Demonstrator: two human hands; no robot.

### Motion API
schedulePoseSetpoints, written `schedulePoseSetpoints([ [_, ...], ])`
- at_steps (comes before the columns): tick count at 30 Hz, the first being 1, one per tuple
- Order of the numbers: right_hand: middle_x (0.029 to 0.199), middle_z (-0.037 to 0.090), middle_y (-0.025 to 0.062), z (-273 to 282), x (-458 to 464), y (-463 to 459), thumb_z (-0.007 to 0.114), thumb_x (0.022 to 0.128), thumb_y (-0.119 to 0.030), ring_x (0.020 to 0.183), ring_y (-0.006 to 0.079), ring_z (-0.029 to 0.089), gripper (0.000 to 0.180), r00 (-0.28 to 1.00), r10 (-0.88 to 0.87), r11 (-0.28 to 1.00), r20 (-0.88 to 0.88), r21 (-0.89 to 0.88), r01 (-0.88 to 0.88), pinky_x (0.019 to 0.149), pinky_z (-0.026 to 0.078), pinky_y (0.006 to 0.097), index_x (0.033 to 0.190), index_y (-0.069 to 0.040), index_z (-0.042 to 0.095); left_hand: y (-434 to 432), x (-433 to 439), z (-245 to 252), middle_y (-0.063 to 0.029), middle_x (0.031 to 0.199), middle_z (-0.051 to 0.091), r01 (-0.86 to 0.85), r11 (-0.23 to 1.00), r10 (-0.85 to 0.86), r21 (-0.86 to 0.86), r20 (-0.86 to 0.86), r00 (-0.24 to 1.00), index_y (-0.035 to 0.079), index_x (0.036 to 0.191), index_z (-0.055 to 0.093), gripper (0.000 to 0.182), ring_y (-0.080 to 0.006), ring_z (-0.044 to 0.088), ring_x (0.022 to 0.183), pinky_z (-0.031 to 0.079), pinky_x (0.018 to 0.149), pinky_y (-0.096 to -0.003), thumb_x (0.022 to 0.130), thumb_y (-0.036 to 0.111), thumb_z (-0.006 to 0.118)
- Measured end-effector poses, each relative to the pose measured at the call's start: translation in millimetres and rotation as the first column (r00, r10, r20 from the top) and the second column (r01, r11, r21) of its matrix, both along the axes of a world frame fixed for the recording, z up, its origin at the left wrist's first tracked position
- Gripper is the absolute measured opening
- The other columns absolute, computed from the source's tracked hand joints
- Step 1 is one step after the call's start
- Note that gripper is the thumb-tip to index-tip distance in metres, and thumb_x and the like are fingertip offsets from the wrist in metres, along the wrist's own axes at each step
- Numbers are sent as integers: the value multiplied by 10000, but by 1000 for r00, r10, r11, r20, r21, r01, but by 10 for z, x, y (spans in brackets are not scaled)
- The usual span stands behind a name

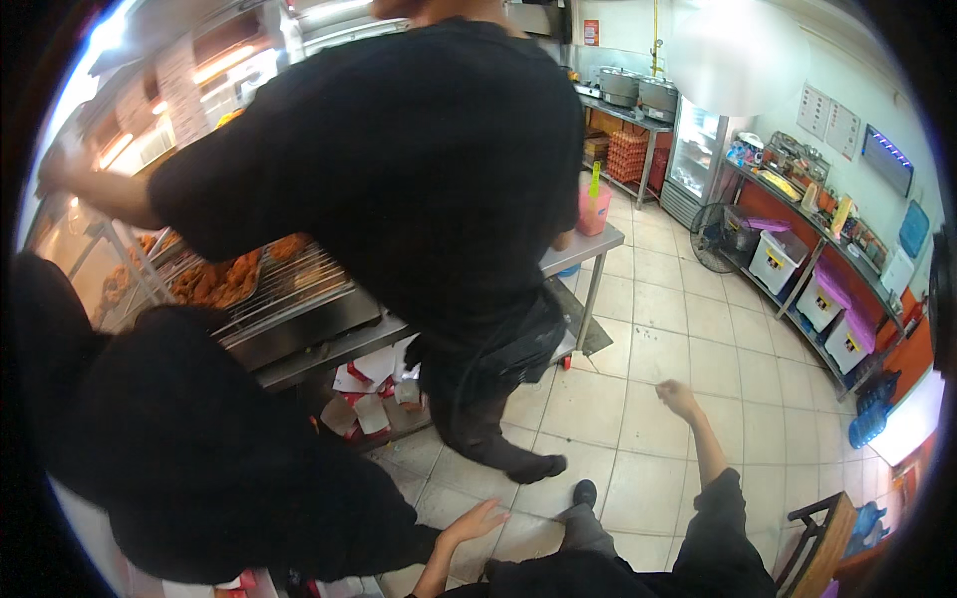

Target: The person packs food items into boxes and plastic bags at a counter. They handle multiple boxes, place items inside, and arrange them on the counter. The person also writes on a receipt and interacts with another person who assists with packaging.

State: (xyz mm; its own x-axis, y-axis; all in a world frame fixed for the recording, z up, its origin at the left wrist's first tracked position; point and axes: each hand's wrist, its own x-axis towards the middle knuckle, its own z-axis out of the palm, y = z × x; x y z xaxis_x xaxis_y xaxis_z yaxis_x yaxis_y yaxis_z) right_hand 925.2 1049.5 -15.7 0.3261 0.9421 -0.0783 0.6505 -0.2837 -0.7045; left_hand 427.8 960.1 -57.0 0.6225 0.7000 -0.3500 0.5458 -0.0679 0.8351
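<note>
My left hand (475,523) is low in the view, its fingers apart and nothing in them. It is close to the dark clothing of a person (247,448) on the left. Over the tiled floor (658,478), my right hand (677,398) hangs on an outstretched arm, fingers curled in and nothing seen in them. My black shoe (585,493) shows between my hands. Ahead, a second person in a black shirt (434,149) leans left, one arm stretched toward a display of fried chicken (224,280).
A steel table (609,241) holds a pink container (594,209). White bins (777,261) with purple lids sit under the right-hand counter (822,217). A floor fan (710,235) stands beside a glass-door fridge (695,157). Near my right is a wooden-topped stool (822,549).
</note>
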Motion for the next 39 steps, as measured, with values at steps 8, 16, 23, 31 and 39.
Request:
schedulePoseSetpoints([
  [8, 847, 627, 94, 1326, 113, 2316, 552, 813, -192, 743, 147, 590, 232, 928, 335, 894, -164, 365, -259, 683, 465, 262, 964, -19, 588, 2199, 2436, 1747, -139, 1223, 445, -72, 976, -68, 205, 604, 794, 21, 1263, 320, 512, -219, 427, 1141, 334, 938, -327, 851, 251, 519],
  [16, 828, 627, 97, 2589, -247, 4208, 555, 810, -197, 735, 139, 585, 224, 777, 622, 624, -100, 663, -414, 685, 461, 265, 961, -34, 586, 4724, 3204, 2611, -172, 1103, 489, -799, 330, 259, 503, 765, 589, 12, 1174, 428, 427, -263, 489, 988, 371, 871, -355, 805, 185, 555],
  [23, 772, 614, 116, 3209, -949, 5593, 556, 799, -194, 714, 175, 592, 224, 721, 692, 500, 42, 691, -521, 663, 466, 286, 980, -65, 581, 6385, 2686, 3289, -189, 1141, 401, -863, -435, 213, 259, 960, 180, 42, 1178, 397, 475, -336, 384, 1076, 309, 904, -404, 744, 96, 582],
  [31, 879, 575, 118, 3426, -1706, 7264, 582, 781, -219, 734, 179, 564, 277, 643, 766, 449, 16, 702, -553, 683, 451, 284, 1040, -123, 571, 7605, 1838, 3470, -312, 1248, 257, -730, -325, 783, 602, 604, 150, 160, 1209, 362, 808, -449, 228, 1191, 281, 927, -500, 535, 333, 774],
  [39, 1013, 527, 223, 3364, -2836, 8340, 722, 553, -502, 956, 342, 514, 724, 489, 834, 249, 257, 615, -748, 810, 425, 407, 1089, -59, 517, 7577, 1852, 3434, -206, 994, 449, -742, -442, 649, 504, 751, 124, 18, 1052, 339, 574, -371, 497, 899, 424, 763, -407, 649, 222, 694],
])
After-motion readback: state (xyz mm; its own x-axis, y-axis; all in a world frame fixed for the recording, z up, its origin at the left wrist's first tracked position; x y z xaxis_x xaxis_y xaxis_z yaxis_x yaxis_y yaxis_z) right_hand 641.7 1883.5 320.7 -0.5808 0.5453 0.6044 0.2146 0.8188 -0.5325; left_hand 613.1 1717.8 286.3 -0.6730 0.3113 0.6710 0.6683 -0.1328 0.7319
